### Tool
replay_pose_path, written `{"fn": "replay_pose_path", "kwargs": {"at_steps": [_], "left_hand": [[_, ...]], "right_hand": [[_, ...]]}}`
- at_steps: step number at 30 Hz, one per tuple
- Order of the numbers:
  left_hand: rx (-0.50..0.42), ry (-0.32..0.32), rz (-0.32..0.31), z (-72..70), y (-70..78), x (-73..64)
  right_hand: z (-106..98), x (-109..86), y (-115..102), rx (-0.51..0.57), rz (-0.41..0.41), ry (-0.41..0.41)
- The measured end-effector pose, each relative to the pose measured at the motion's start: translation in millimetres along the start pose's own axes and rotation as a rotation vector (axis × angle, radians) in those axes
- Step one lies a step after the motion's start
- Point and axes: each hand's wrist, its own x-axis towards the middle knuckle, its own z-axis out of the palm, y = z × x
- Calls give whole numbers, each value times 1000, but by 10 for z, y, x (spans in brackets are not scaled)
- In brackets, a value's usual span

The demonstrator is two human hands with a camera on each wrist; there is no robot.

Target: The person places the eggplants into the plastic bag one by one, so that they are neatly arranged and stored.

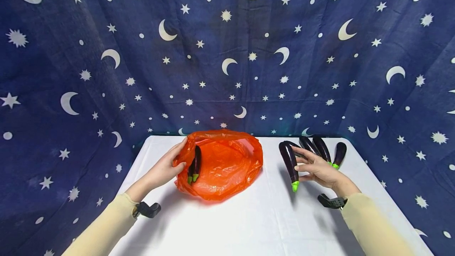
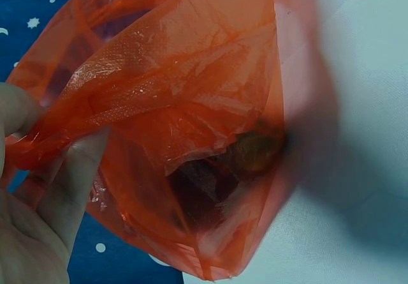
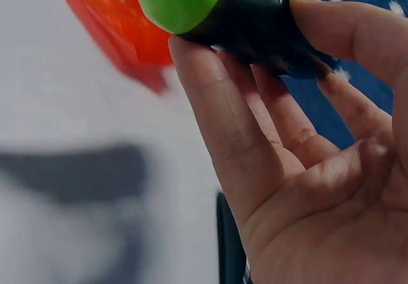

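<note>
An orange plastic bag (image 1: 229, 165) lies with its mouth facing me, left of the table's middle. My left hand (image 1: 164, 170) pinches the left part of its rim between thumb and fingers, and in the left wrist view the film (image 2: 185, 60) bunches there. Inside the bag, two dark eggplants (image 1: 197, 162) with green stem ends lean by its left wall. My right hand (image 1: 321, 172) grips another eggplant (image 1: 288, 159) by fingertips and thumb, its green cap pointing down toward me. The right wrist view shows that cap (image 3: 185, 0) close up.
Several more eggplants (image 1: 321, 148) lie at the table's back right, beyond my right hand and partly behind it. A white cloth covers the table (image 1: 227, 228). Dark blue curtains (image 1: 227, 82) with moons and stars stand at the back and both sides.
</note>
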Motion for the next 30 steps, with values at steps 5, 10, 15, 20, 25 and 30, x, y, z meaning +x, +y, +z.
{"fn": "replay_pose_path", "kwargs": {"at_steps": [5,10,15,20,25,30], "left_hand": [[-2,2,5,1,-6,-1],[2,8,17,-1,11,-3],[16,15,18,-11,33,-5],[0,9,12,-24,55,-5],[-3,13,24,-15,29,-10],[-2,13,29,-3,10,-5]], "right_hand": [[285,238,8,19,34,-64],[578,507,33,34,57,-148],[869,793,67,34,98,-156],[1138,1088,97,25,133,-148],[1401,1346,126,38,157,-121],[1624,1578,170,25,165,-56]]}}
